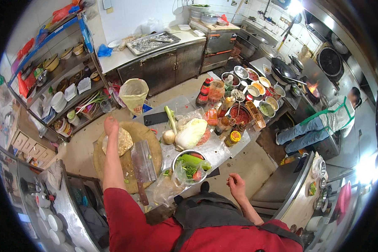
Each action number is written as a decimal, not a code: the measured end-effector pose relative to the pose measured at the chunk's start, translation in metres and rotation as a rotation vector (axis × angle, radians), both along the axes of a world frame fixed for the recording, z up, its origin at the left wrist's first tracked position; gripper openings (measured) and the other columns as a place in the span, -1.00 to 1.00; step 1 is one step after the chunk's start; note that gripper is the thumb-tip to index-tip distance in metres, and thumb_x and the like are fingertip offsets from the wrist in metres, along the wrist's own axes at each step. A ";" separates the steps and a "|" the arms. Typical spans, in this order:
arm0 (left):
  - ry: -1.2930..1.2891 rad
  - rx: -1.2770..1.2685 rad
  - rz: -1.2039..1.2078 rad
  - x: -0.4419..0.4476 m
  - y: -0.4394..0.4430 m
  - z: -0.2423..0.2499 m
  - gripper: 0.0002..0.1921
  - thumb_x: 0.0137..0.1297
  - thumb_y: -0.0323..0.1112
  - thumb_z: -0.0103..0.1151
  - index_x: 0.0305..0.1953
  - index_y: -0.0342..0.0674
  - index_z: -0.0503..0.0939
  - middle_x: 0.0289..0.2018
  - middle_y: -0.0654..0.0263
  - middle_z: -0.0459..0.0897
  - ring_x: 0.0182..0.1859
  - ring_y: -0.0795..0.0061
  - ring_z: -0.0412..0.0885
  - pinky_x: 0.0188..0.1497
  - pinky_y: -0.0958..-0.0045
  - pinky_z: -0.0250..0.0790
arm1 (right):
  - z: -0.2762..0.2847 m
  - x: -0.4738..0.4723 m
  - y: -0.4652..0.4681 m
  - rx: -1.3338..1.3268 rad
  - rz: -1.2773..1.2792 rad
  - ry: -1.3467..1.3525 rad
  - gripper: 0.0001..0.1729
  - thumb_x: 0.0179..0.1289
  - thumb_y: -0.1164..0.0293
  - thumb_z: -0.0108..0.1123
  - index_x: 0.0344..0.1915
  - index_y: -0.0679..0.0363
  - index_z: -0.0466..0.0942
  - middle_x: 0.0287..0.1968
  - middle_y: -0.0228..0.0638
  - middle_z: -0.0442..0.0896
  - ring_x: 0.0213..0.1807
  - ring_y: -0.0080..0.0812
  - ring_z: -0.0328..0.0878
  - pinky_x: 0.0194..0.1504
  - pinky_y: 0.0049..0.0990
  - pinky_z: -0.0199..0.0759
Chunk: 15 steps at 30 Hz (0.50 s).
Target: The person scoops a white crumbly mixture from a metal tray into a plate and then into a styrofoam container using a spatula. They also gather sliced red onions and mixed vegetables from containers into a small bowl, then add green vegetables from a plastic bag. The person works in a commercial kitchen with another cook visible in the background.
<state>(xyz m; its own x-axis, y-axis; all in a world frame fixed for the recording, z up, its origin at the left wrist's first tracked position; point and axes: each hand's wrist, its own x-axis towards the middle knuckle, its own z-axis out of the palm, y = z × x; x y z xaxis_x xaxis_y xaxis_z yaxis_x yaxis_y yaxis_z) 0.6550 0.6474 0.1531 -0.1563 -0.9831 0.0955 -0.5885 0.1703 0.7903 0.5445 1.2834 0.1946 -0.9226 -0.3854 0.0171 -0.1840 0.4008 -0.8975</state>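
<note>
My left hand reaches past the far left edge of a round wooden chopping board. Its fingers are bunched, and whether they hold anything is unclear. Under that forearm a round, pale, rough-textured thing rests on the board; the arm covers part of it. Beside it lies a cleaver, its handle over the board's near edge. My right hand hangs off the table's near side, fingers loosely curled, with nothing seen in it. A metal bowl of vegetables and a plastic bag stands right of the board.
A napa cabbage, a phone and a sauce jar lie along the metal table. Behind them crowd bottles and bowls. A lined bin stands beyond the board. At the stove, a person works near a flame.
</note>
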 end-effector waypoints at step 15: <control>-0.714 -0.210 0.196 0.071 0.100 0.049 -0.63 0.13 -0.34 0.16 -0.02 -0.30 0.45 -0.03 -0.05 0.49 -0.01 -0.06 0.48 0.00 0.12 0.40 | -0.010 -0.112 -0.127 -0.095 0.501 0.107 -0.81 0.28 0.54 0.06 -0.13 0.33 0.53 -0.43 -0.26 0.65 -0.46 -0.50 0.61 -0.40 -0.54 0.49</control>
